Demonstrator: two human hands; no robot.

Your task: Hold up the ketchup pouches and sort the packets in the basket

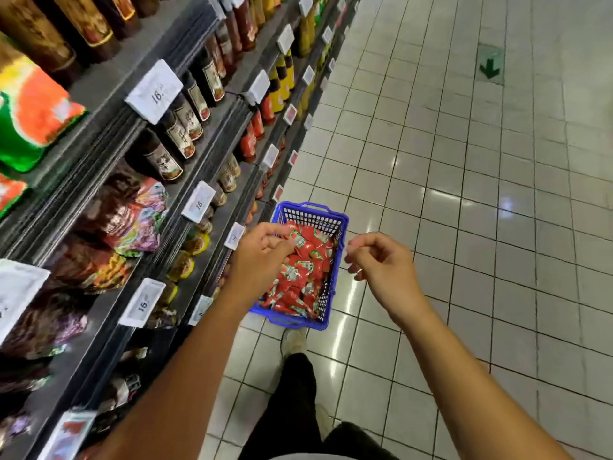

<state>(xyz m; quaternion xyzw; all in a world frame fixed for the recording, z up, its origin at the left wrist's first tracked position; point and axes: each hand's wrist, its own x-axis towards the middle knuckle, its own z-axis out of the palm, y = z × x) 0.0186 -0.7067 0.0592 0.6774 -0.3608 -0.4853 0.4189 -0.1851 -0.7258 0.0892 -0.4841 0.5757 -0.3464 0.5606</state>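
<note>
A shop aisle with a pale tiled floor (464, 161) runs away from the camera, and dark shelving (109, 134) lines its left side. On the shelves stand rows of dark bottles (185, 119) with brown labels, yellow bottles (282, 81) farther off, and crinkled, colourful packets (132, 214) on the nearer levels; white price tags (154, 91) hang from the shelf edges. A green arrow sticker (490, 68) marks the floor far to the right.

Near the foot of the shelving, a blue plastic basket (338, 224) sits on the tiles, filled with small red sachets (305, 270) (the print on them is too small to read). The left hand (262, 257) hangs over the basket's left edge with its fingers curled; its fingertips meet the top of one sachet (296, 239) at the heap's far end, and they seem to pinch it, though the grasp is partly hidden by the hand itself. The right hand (381, 263) hovers just right of the basket, above the floor, its fingers loosely curled. Thumb and forefinger come together near the basket's right rim; whether they hold some small pale thing there I cannot tell, as the spot is blurred.

Below the forearms, a leg in dark trousers (295, 393) and a light shoe (293, 341) stand just behind the basket.
</note>
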